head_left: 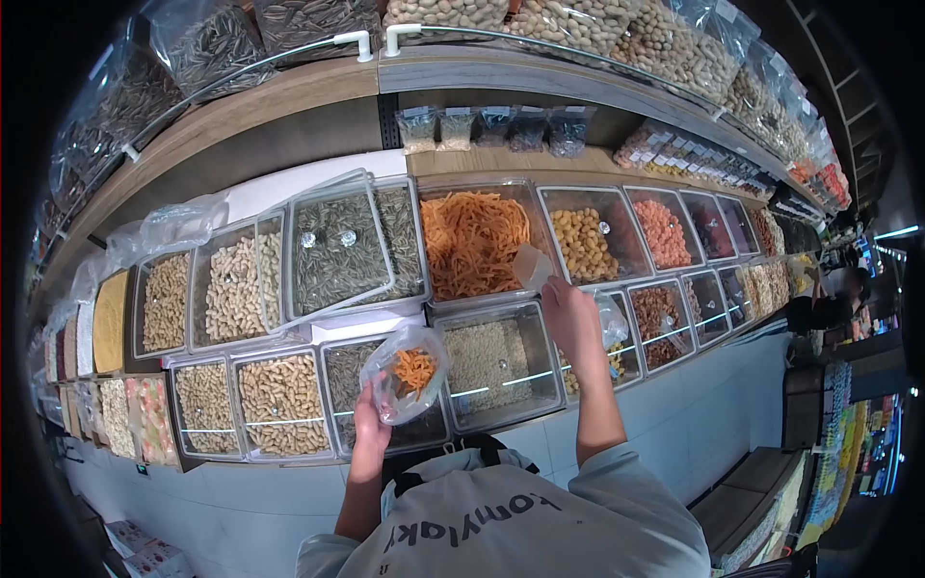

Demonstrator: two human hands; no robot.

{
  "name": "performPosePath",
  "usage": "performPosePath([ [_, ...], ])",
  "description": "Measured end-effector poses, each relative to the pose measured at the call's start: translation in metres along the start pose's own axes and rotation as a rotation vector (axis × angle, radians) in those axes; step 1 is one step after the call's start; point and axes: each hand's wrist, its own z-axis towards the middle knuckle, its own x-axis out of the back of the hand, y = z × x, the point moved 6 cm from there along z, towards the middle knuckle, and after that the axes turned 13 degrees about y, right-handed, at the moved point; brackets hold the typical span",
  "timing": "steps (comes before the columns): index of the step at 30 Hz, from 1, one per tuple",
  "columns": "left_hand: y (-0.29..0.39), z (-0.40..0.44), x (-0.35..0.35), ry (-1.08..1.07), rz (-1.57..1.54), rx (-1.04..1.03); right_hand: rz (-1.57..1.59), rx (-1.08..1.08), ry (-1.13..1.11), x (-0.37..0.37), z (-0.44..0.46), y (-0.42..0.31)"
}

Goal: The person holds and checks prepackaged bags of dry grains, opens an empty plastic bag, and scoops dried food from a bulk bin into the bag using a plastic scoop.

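My left hand (370, 424) grips a clear plastic bag (383, 393) by its side, with a small heap of orange dried strips (414, 370) inside. The bag is over the front row of bins. My right hand (570, 313) is closed round a translucent scoop (531, 266), at the right edge of an uncovered bin (533, 207). Shredded orange strips (472, 241) fill that bin. The inside of the scoop is hard to make out. To the left, a clear lid (391, 260) lies askew over a bin of sunflower seeds (337, 260).
Bins of peanuts (279, 400), pale grains (487, 361) and yellow nuggets (583, 246) surround the orange strips. Small packets (496, 127) stand on the ledge behind. Bagged nuts (568, 24) line the upper shelf. Another person (833, 308) is far right.
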Motion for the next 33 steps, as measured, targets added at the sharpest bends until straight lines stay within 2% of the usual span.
performPosePath([
  [5, -0.001, -0.004, -0.001, -0.012, -0.028, 0.015, 0.078, 0.024, -0.072, -0.025, 0.021, 0.006],
  [10, 0.000, -0.006, -0.001, 0.045, -0.021, 0.003, 0.318, -0.319, -0.326, -0.080, 0.046, 0.046],
  [11, -0.001, -0.003, 0.000, 0.043, -0.024, 0.002, 0.318, -0.316, -0.325, -0.083, 0.047, 0.049],
  [13, -0.003, -0.001, -0.001, -0.006, -0.037, 0.023, 0.522, -0.452, -0.256, -0.086, 0.049, 0.053],
  [17, -0.004, -0.002, -0.006, 0.004, -0.016, 0.025, 0.760, -0.524, -0.256, -0.102, 0.028, 0.086],
  [19, -0.004, -0.002, -0.008, 0.013, -0.007, 0.014, 0.915, -0.632, -0.195, -0.101, 0.011, 0.094],
  [25, -0.011, -0.001, -0.012, -0.023, 0.073, 0.010, 1.048, -0.727, -0.121, -0.115, -0.018, 0.101],
  [33, -0.018, -0.011, -0.011, -0.019, 0.029, 0.025, 1.209, -0.791, -0.136, -0.137, -0.038, 0.122],
])
